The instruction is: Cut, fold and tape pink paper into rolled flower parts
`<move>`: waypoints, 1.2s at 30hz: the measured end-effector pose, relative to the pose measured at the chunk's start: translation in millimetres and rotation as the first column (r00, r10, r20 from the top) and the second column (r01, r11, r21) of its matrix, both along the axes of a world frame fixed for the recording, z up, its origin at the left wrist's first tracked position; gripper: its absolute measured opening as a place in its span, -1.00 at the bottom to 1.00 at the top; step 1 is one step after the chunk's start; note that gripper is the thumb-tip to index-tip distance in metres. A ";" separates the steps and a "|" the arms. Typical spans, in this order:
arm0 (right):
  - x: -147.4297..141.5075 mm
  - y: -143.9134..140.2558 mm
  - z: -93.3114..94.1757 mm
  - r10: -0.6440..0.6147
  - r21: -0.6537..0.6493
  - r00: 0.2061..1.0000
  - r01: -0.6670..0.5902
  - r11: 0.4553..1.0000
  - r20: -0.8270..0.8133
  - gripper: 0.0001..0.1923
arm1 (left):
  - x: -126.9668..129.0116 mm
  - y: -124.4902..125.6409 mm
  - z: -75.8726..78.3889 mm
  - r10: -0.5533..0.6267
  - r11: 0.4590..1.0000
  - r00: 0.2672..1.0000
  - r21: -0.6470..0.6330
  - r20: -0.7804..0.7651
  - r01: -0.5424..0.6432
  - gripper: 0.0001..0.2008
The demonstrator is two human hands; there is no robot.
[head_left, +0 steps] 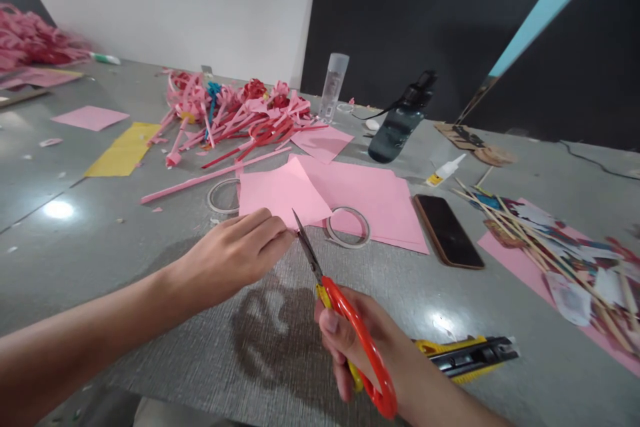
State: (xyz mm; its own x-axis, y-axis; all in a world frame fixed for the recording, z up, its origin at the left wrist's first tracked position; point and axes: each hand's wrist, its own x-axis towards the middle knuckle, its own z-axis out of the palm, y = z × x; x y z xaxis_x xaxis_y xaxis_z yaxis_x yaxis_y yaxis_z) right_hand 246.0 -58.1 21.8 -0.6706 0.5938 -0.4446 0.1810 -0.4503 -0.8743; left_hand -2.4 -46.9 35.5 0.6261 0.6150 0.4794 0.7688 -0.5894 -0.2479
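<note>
Pink paper sheet [280, 195] sits at centre of the tabletop [150, 260], its near edge lifted off the surface. Left hand [235, 252] pinches that near edge, fingers pressed together on it, apparently to keep the sheet taut and raised so the blades can meet it. Right hand [360, 347] is closed through the red and yellow handles of the scissors [345, 310]; blades point away from the person, tip touching the sheet's near edge just right of the left fingertips. Blades look nearly closed.

Just behind: a larger stack of pink paper [375, 200] lying flat, with a tape ring [349, 227] resting on its near part. A second ring [223, 195] lies left of the sheet.

Right of the stack: dark phone [447, 231], face up. Near right, beside the right wrist: yellow-black utility knife [467, 355]. Far right: wooden sticks and paper scraps [560, 247] on another pink sheet.

Far centre: heap of pink and red paper strips [235, 113], clear bottle [334, 85], dark water bottle [400, 127]. Far left: yellow sheet [123, 150].
</note>
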 end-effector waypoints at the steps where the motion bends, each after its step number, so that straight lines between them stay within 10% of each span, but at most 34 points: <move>1: -0.4 -0.7 -0.6 -0.010 -0.001 1.000 0.010 1.000 0.005 -0.46 | 0.1 0.0 0.1 -0.001 1.000 1.000 0.001 0.002 0.001 -0.80; 36: 3.7 -7.7 5.6 -0.011 0.001 1.000 0.011 1.000 0.018 -0.65 | 6.9 -14.8 17.3 -0.053 0.998 0.998 0.032 0.043 0.052 -0.81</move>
State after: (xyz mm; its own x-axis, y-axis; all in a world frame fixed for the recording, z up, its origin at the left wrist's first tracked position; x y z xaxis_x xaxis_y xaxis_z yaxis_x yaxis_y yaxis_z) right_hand 249.7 -65.8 27.4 -0.6558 0.6014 -0.4563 0.1916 -0.4520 -0.8712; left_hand 4.5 -61.7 52.8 0.6352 0.5665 0.5249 0.7475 -0.6220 -0.2332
